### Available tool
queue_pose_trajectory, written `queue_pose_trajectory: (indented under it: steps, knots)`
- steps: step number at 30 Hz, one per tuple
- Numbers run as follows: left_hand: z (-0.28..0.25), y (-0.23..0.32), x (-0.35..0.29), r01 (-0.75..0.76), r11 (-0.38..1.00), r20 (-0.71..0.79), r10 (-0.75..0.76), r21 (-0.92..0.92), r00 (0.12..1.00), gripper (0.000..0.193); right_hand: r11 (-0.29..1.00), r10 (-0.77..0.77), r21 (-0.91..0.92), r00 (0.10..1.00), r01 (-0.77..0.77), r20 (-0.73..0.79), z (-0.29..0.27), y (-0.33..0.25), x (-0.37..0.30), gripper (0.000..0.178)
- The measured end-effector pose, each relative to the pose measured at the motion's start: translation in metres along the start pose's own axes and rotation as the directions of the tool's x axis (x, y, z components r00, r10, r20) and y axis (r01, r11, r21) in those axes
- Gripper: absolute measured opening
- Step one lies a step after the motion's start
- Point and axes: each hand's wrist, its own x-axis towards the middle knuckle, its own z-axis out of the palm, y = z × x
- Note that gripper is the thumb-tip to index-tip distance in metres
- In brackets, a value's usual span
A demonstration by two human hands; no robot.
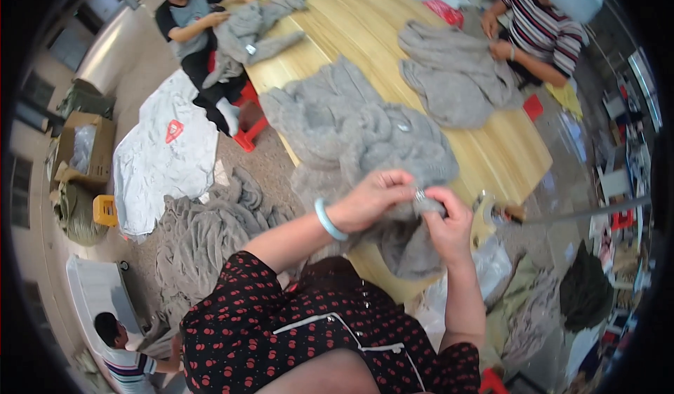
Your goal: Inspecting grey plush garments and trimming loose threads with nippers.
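A grey fluffy garment (361, 124) lies bunched on the wooden table in front of me, and part of it hangs over the near edge. My left hand (372, 199), with a pale blue bangle at its wrist, is closed in a pinch at a raised edge of the garment. Close beside it, my right hand (449, 224) grips the same edge between thumb and fingers. Between my fingertips shows a small pale, shiny piece (420, 195), too small to make out. Grey cloth hangs down below both hands.
The wooden table (344, 8) stretches away from me. Two people sit at its far sides, handling a grey garment (256, 25) at left and another (456, 71) at right. A heap of grey garments (196, 239) lies on the floor at left, beside a white sheet (168, 155).
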Motion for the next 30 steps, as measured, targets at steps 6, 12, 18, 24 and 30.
queue_pose_trajectory:
  steps: [6, 12, 18, 24, 30]
  knots:
    - [-0.007, -0.008, -0.002, 0.013, 0.996, -0.019, -0.011, 0.086, 1.0, 0.01, 0.996, -0.056, -0.067, 0.998, 0.056, -0.004, 0.007, 0.012, -0.004, 0.015]
    - [-0.012, -0.009, 0.002, -0.008, 0.992, -0.059, 0.016, 0.125, 0.998, 0.005, 0.987, -0.098, -0.129, 0.995, 0.097, 0.003, 0.009, 0.02, 0.0, 0.014]
    - [-0.021, -0.002, 0.005, -0.45, 0.53, 0.228, 0.431, 0.719, 0.873, 0.008, 0.976, -0.138, -0.165, 0.989, 0.144, 0.048, 0.013, 0.028, 0.001, 0.013]
    - [-0.027, -0.002, 0.001, -0.634, 0.039, 0.527, 0.52, 0.772, 0.673, 0.011, 0.979, -0.118, -0.164, 0.993, 0.118, 0.011, 0.02, 0.035, -0.001, 0.012]
    - [-0.029, -0.01, -0.005, -0.613, -0.1, 0.581, 0.464, 0.784, 0.668, 0.02, 0.986, -0.047, -0.161, 0.999, 0.043, -0.023, 0.029, 0.044, -0.005, 0.014]
